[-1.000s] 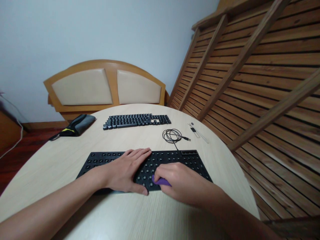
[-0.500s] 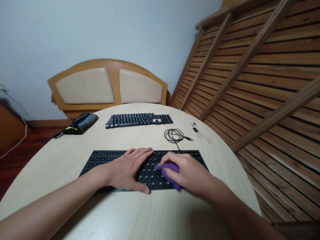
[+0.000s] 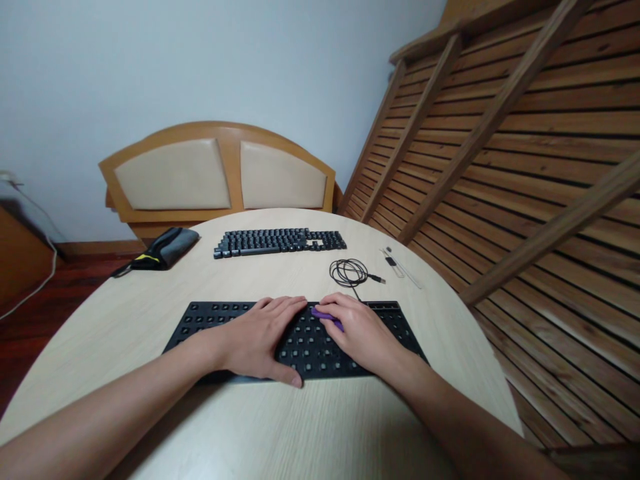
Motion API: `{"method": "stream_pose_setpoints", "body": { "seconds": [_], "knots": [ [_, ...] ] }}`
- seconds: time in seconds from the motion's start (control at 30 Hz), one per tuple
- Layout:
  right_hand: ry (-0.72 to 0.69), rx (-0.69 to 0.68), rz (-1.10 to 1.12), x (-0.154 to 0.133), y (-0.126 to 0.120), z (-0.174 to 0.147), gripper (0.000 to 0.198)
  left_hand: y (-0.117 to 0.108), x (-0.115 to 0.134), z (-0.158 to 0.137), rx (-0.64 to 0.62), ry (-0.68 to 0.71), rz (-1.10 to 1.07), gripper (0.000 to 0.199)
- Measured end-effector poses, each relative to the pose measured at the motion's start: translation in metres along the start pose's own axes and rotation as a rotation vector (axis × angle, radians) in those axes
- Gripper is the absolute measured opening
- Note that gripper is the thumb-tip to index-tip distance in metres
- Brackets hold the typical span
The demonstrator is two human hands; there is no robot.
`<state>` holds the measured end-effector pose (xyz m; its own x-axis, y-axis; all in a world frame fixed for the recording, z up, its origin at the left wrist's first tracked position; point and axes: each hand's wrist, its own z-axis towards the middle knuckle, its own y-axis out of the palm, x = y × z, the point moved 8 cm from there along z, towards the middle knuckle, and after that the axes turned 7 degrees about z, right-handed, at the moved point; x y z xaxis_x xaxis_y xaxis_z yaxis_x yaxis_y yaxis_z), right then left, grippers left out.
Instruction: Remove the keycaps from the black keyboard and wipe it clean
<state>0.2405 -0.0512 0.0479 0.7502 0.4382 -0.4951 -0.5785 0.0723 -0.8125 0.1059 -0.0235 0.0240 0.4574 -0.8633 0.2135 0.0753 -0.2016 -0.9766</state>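
A black keyboard with its keycaps off lies near me on the table, its bare switches showing in rows. My left hand rests flat across its middle, fingers stretched out and thumb over the front edge. In my right hand a purple cloth is pinched, touching the upper rows of switches right of the left hand. Most of the cloth is hidden under the fingers. Beyond the keyboard, the removed keycaps stand in keyboard order.
A coiled black USB cable leads from the keyboard's back edge. Small tools lie at the right of the round table. A dark pouch with a yellow stripe sits at the far left. Wooden slats lean close on the right.
My right hand has moved away from me over the keyboard with the purple cloth, from the middle rows to the upper ones. The left hand keeps its place.
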Motion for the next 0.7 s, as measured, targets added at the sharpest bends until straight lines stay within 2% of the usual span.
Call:
{"method": "stream_pose_setpoints", "body": {
  "seconds": [0.13, 0.33, 0.4, 0.6, 0.7],
  "knots": [
    [0.027, -0.01, 0.0, 0.001, -0.004, -0.001, 0.019, -0.001, 0.001, 0.0, 0.008, 0.009, -0.01, 0.116],
    [0.118, 0.241, 0.006, 0.011, -0.031, 0.003, 0.016, -0.003, 0.002, 0.0, -0.001, 0.012, -0.006, 0.116],
    [0.128, 0.276, -0.001, 0.015, -0.032, 0.006, 0.015, -0.003, 0.002, 0.0, -0.008, 0.006, 0.0, 0.116],
    [0.165, 0.056, -0.13, 0.019, -0.008, 0.013, 0.02, -0.003, 0.002, 0.0, 0.007, 0.017, 0.002, 0.116],
    [0.16, 0.033, -0.149, 0.014, -0.008, 0.01, 0.024, -0.002, 0.001, 0.0, 0.008, 0.016, 0.001, 0.116]
  ]
}}
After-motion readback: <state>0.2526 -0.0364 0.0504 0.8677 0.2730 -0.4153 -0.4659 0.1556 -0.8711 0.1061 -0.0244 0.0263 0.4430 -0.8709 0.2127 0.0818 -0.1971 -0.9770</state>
